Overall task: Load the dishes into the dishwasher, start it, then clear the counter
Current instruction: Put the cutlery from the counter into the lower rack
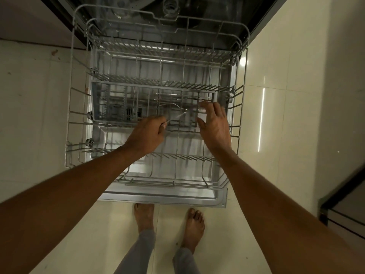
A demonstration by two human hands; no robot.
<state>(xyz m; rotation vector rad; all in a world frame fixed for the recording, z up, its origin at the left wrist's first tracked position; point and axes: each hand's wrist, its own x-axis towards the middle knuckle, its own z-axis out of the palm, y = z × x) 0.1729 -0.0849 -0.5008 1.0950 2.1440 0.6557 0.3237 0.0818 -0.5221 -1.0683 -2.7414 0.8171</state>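
Cutlery [173, 106] lies flat in the cutlery tray [110, 85], toward its right half; individual pieces are thin and blurred, so their type cannot be told. The tray sits above the lower rack [68, 123], which is pulled out over the open dishwasher door [162, 197]. The left hand [147, 133] is over the tray's near edge, fingers curled, pinching a thin metal utensil [177, 116] whose far end points right and away. The right hand [214, 124] is at the tray's right end, fingers loosely spread, fingertips [204, 104] at or just above the tray frame; contact cannot be told. The dark dishwasher tub [158, 8] is at the far side. Two bare feet [144, 216] stand on the tiled floor [276, 115] just near the door edge.
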